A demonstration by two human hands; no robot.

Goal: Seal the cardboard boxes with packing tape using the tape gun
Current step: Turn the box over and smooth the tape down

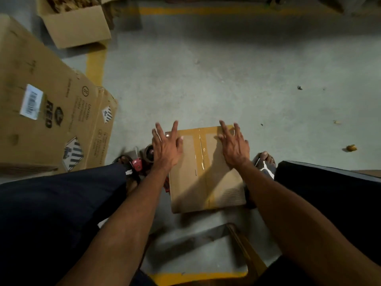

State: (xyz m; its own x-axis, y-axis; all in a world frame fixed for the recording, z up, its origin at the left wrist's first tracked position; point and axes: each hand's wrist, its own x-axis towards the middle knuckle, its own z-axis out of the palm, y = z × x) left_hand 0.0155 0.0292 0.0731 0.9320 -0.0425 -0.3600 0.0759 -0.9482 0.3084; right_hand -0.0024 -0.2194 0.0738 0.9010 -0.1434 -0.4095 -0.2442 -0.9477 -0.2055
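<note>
Both hands lay spread over a taped cardboard box (206, 172) on the floor.

Left hand (166, 148) and right hand (234, 147) held fingers straight and apart; the red tape gun (144, 159) sat just left of that box.

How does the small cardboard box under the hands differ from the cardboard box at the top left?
The small taped brown cardboard box is closed, with tape along its centre seam and far edge; the open brown cardboard box at top left has raised flaps and brownish contents showing. The small box lies between the person's feet; the open one sits farther off. Both are plain brown cardboard on the concrete floor.
</note>
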